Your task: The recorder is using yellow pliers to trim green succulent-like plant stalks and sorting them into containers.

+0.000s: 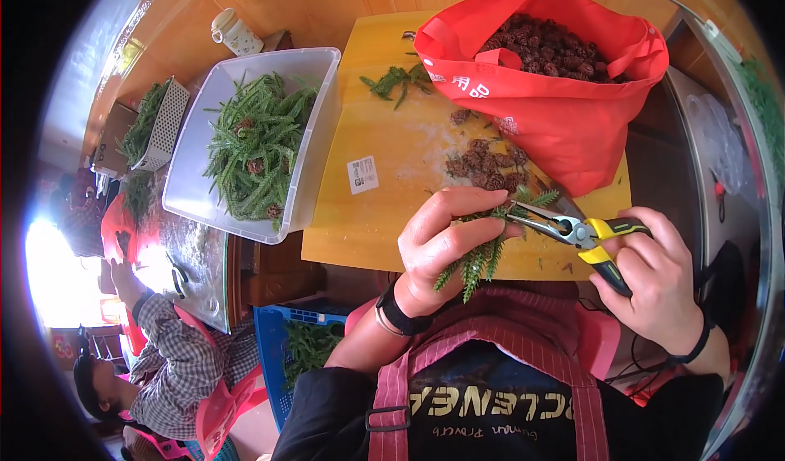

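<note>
Translucent white plastic forms the rectangular, open-topped bin [319,146] on the left, heaped with green needled sprigs [253,154], a few brown cones [255,167] among them. Beside it, the flat yellow worktop [392,208] carries a small white label [362,174]. Farther right, near the worktop's front edge, the bare left hand [433,248] pinches a short, green, needled spray [474,269] between thumb and fingers. Some fronds hang below those fingers toward the person; another points up and right. Beyond the spray lie loose brown pine cones [486,167], and past them stands a red fabric bag [572,126] full of similar ones. The spray is directly left of the steel pliers with yellow-and-black handles [580,234], whose long axis runs roughly crosswise, sloping down rightward. Their jaws look slightly parted, tips beside the left thumb; whether they grip the stem, I cannot tell. The bare right hand [658,289] has its fingers around the spread handles.
</note>
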Action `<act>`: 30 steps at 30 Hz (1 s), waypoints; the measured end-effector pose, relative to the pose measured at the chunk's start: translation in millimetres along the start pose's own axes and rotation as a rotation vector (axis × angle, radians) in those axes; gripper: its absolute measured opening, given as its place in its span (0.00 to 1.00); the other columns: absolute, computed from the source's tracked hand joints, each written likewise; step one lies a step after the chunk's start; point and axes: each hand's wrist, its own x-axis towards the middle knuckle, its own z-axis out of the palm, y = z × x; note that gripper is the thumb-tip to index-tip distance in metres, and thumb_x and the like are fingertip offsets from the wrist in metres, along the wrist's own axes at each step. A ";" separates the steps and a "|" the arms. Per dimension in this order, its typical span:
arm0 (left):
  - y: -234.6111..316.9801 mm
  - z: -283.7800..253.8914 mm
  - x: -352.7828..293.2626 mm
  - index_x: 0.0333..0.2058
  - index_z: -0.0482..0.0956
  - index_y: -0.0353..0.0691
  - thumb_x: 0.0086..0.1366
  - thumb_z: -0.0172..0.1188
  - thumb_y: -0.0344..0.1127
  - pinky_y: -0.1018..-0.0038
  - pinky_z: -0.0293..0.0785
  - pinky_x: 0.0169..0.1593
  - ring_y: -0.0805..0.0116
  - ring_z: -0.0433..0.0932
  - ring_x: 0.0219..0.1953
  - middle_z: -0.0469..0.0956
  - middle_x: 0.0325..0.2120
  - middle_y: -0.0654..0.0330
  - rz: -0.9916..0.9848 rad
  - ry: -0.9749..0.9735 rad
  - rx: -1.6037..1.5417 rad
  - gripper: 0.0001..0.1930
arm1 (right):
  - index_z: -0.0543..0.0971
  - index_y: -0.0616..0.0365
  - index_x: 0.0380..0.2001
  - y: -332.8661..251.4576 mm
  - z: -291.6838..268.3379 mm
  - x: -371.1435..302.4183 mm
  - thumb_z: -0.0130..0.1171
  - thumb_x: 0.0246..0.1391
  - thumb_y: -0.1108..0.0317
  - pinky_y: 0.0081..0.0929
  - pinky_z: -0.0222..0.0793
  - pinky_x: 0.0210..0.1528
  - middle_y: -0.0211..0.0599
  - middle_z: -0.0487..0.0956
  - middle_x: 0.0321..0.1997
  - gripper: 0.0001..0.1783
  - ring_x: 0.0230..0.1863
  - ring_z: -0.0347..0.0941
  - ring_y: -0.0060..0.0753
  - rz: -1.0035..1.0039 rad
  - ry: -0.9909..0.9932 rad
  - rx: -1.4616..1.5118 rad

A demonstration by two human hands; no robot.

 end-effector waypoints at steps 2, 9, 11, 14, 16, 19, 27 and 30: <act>-0.1 1.2 -0.8 0.32 0.73 0.39 0.40 0.69 0.22 0.69 0.75 0.36 0.59 0.77 0.33 0.77 0.33 0.51 -0.013 0.023 0.025 0.19 | 0.72 0.62 0.18 0.2 1.7 0.5 0.66 0.30 0.69 0.36 0.69 0.37 0.37 0.73 0.26 0.13 0.39 0.70 0.44 -0.002 0.001 -0.001; 1.2 1.5 -2.6 0.32 0.75 0.39 0.38 0.70 0.22 0.70 0.75 0.34 0.58 0.76 0.33 0.76 0.32 0.52 0.045 0.055 0.118 0.19 | 0.73 0.62 0.19 -3.5 2.7 0.2 0.67 0.30 0.68 0.36 0.69 0.37 0.38 0.73 0.25 0.13 0.39 0.70 0.44 0.019 -0.017 0.038; -0.4 1.9 -4.6 0.31 0.75 0.39 0.37 0.70 0.22 0.70 0.75 0.34 0.58 0.76 0.32 0.76 0.32 0.53 0.058 0.037 0.174 0.19 | 0.73 0.62 0.20 -3.7 3.9 -0.3 0.67 0.30 0.68 0.36 0.69 0.37 0.38 0.73 0.26 0.14 0.39 0.70 0.44 0.024 -0.020 0.039; -3.0 3.2 -4.2 0.29 0.77 0.39 0.35 0.69 0.26 0.70 0.74 0.31 0.58 0.76 0.31 0.75 0.31 0.54 0.112 0.072 0.229 0.17 | 0.74 0.62 0.20 -6.1 5.3 -1.2 0.67 0.30 0.68 0.36 0.69 0.37 0.38 0.73 0.26 0.14 0.39 0.70 0.44 0.036 -0.012 0.035; -1.3 3.0 -2.6 0.29 0.77 0.39 0.35 0.68 0.27 0.70 0.74 0.31 0.58 0.76 0.30 0.75 0.31 0.54 0.105 0.074 0.235 0.17 | 0.73 0.62 0.20 -6.9 5.1 -1.2 0.67 0.29 0.67 0.36 0.69 0.37 0.38 0.73 0.26 0.14 0.39 0.70 0.45 0.045 -0.002 0.029; 2.8 0.5 -0.8 0.30 0.77 0.39 0.36 0.69 0.24 0.70 0.74 0.31 0.58 0.76 0.31 0.75 0.32 0.54 0.076 0.046 0.239 0.17 | 0.73 0.62 0.20 -6.5 4.8 -1.3 0.67 0.29 0.67 0.37 0.69 0.38 0.38 0.73 0.27 0.14 0.40 0.70 0.45 0.047 -0.002 0.040; 3.5 2.2 -1.5 0.29 0.77 0.39 0.36 0.70 0.21 0.70 0.73 0.33 0.58 0.76 0.32 0.75 0.32 0.54 0.044 0.046 0.229 0.18 | 0.72 0.61 0.18 -7.2 0.4 -0.2 0.67 0.30 0.67 0.39 0.68 0.40 0.38 0.74 0.29 0.14 0.43 0.69 0.47 0.043 0.001 -0.014; 4.1 2.9 -0.2 0.29 0.77 0.39 0.36 0.70 0.21 0.70 0.74 0.33 0.58 0.75 0.32 0.75 0.32 0.54 0.036 0.055 0.204 0.18 | 0.73 0.61 0.18 -6.2 -1.2 0.7 0.67 0.30 0.67 0.39 0.68 0.39 0.38 0.74 0.28 0.14 0.42 0.69 0.46 0.051 0.009 -0.006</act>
